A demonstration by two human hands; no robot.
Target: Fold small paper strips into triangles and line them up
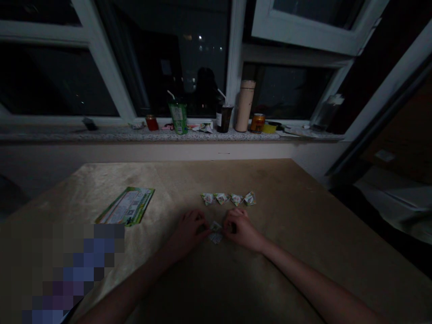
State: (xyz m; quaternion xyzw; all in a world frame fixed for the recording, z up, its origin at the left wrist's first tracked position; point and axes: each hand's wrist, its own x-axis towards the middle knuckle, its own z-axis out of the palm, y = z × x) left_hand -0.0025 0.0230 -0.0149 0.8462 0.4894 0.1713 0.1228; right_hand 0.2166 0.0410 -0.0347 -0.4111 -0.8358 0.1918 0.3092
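Both my hands rest on a tan table (286, 270) and pinch one small folded piece of printed paper (215, 232) between them. My left hand (189, 230) grips its left side with curled fingers. My right hand (239, 228) grips its right side the same way. Just beyond my hands lies a row of several small folded paper pieces (228, 198), side by side. A green printed leaflet (126, 206) lies flat to the left, apart from my hands.
A stone windowsill (101, 133) runs behind the table, carrying a green drink cup with a straw (178, 117), a dark cup (223, 118), a tall beige flask (245, 106), a red jar (151, 122) and an orange jar (257, 123). Dark windows stand above.
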